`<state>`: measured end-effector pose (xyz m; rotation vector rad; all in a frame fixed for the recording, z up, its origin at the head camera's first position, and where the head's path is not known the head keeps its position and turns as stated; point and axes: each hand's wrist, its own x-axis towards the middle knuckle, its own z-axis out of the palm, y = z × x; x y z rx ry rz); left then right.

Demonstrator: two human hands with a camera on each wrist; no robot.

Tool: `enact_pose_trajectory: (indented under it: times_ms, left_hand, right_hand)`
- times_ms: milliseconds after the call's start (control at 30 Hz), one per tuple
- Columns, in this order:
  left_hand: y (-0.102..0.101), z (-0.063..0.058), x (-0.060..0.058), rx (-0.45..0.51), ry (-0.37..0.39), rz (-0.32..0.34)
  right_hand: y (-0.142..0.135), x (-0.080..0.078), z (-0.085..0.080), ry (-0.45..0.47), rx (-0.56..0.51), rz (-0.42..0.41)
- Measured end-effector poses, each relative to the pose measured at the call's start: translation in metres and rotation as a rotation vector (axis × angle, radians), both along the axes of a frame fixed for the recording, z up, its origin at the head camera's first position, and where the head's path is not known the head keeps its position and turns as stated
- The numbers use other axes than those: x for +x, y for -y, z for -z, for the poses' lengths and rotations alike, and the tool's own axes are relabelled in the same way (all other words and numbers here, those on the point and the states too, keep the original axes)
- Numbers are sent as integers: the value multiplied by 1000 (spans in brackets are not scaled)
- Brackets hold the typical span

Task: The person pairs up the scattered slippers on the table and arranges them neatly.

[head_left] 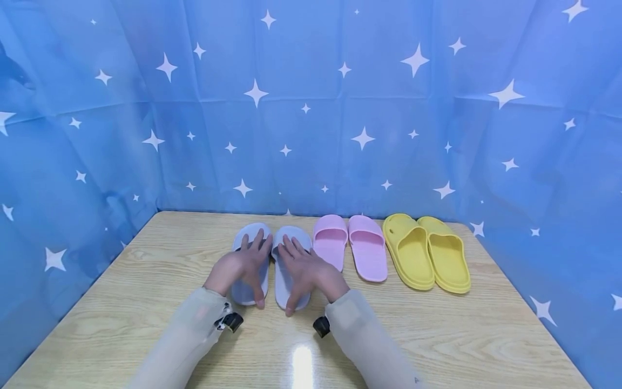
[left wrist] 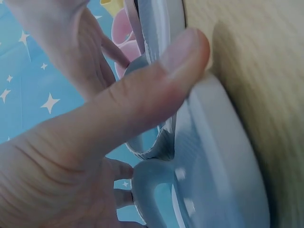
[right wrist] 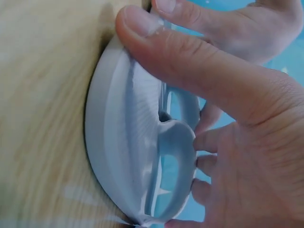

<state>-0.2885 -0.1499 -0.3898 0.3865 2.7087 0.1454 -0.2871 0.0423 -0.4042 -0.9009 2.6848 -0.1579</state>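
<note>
Two pale blue-grey slippers lie side by side on the wooden table, toes toward the curtain. My left hand (head_left: pixel 244 265) is spread over the left slipper (head_left: pixel 251 229), fingertips at its strap and thumb toward the heel. Over the right slipper (head_left: pixel 294 233), my right hand (head_left: pixel 309 268) lies the same way, fingers spread. In the left wrist view, the left thumb (left wrist: pixel 156 80) lies along the heel edge of the grey slipper (left wrist: pixel 209 156). The right wrist view has the right thumb (right wrist: pixel 175 57) at the heel edge and fingertips against the strap (right wrist: pixel 178 142).
Pink slippers (head_left: pixel 367 254) stand just right of the grey pair, close to my right hand. Yellow clogs (head_left: pixel 410 254) are farther right, near the table's right edge. A blue star-patterned curtain (head_left: pixel 311 124) rises behind the wooden table (head_left: pixel 437 340) and along both sides.
</note>
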Motion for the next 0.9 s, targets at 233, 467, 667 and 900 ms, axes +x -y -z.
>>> enact_pose_trajectory:
  times_ms: [233, 467, 667, 900]
  left_hand:
    - [-3, 0, -7, 41, -17, -27]
    - [1, 1, -8, 63, -31, -65]
    - [2, 0, -6, 77, -30, -108]
    - [4, 0, -8, 95, -21, -110]
  right_hand:
    - [-5, -12, 3, 30, -48, 22]
    - [-5, -14, 4, 28, -85, 31]
    - [-4, -11, 2, 4, -92, 41]
    - [-3, -12, 5, -14, -91, 47]
